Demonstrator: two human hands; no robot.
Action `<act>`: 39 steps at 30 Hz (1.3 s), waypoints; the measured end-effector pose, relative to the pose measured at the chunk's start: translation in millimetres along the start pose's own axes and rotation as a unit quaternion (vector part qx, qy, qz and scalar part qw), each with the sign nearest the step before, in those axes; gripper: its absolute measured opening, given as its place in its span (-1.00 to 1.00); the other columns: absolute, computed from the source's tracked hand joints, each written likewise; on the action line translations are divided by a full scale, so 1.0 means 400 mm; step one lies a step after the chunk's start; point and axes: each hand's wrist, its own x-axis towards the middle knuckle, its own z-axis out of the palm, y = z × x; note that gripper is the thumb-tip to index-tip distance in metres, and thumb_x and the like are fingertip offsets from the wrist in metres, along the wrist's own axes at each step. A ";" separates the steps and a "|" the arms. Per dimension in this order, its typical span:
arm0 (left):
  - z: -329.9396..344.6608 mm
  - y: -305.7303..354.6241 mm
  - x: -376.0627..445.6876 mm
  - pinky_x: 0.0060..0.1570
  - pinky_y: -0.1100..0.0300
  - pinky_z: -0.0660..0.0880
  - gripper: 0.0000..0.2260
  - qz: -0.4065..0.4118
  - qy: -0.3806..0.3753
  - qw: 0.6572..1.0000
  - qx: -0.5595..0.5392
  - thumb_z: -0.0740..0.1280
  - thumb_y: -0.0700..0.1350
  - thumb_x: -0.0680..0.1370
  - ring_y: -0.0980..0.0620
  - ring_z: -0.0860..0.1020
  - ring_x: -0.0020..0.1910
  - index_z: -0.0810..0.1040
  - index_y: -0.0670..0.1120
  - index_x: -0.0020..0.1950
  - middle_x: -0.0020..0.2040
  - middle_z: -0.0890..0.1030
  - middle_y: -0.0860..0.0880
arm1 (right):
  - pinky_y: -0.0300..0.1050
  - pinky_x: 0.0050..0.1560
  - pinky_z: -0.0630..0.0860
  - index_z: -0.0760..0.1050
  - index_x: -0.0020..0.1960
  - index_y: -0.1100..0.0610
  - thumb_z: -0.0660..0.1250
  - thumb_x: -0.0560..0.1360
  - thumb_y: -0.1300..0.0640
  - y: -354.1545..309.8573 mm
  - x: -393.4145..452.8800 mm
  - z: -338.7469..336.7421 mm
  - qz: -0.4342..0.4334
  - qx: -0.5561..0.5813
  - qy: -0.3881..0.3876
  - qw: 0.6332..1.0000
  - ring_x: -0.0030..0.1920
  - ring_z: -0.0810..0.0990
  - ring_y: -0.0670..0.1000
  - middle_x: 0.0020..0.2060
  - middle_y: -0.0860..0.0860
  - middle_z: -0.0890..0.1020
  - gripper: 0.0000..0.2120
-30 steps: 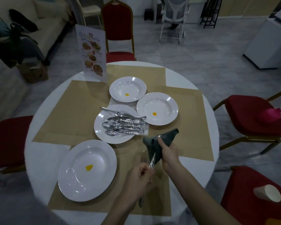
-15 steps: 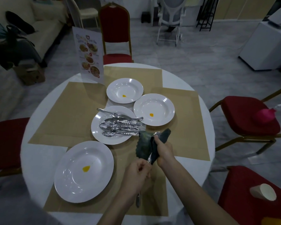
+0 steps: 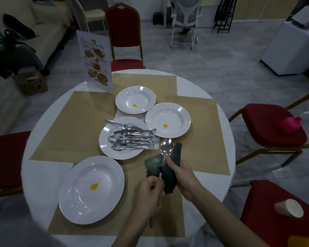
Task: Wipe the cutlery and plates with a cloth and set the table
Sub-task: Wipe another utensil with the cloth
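1. Steel spoon (image 3: pixel 166 148) now shows its bowl bare above the dark cloth (image 3: pixel 168 173), where a second ago the cloth covered it.
2. Right hand (image 3: pixel 182 173) has its grip wrapped round cloth and shaft; left hand (image 3: pixel 148 195) pinches the handle.
3. So the bowl looks wiped; the handle remains.
4. Beyond, over the surface (image 3: pixel 43 172), the cutlery plate (image 3: pixel 105 138) waits.

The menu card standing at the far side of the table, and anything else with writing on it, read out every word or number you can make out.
Menu card: a colourful heading across the top and small captions beside the food photos, all too blurred to read.
Plates, cutlery, cloth and the paper cup on the red chair: no writing visible.
So nothing in this view can be quoted.
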 end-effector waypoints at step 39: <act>-0.036 -0.035 0.135 -0.29 0.20 0.43 -0.86 -0.077 0.015 0.989 -0.123 0.39 -0.14 0.52 0.05 0.53 -0.30 0.65 -0.18 -0.19 -0.30 0.60 -0.07 | -0.23 -0.13 0.59 0.59 0.08 0.23 0.32 0.58 0.17 0.056 -0.052 0.002 -0.005 -0.095 -0.046 0.994 -0.08 0.71 0.00 -0.08 0.08 0.72 -0.84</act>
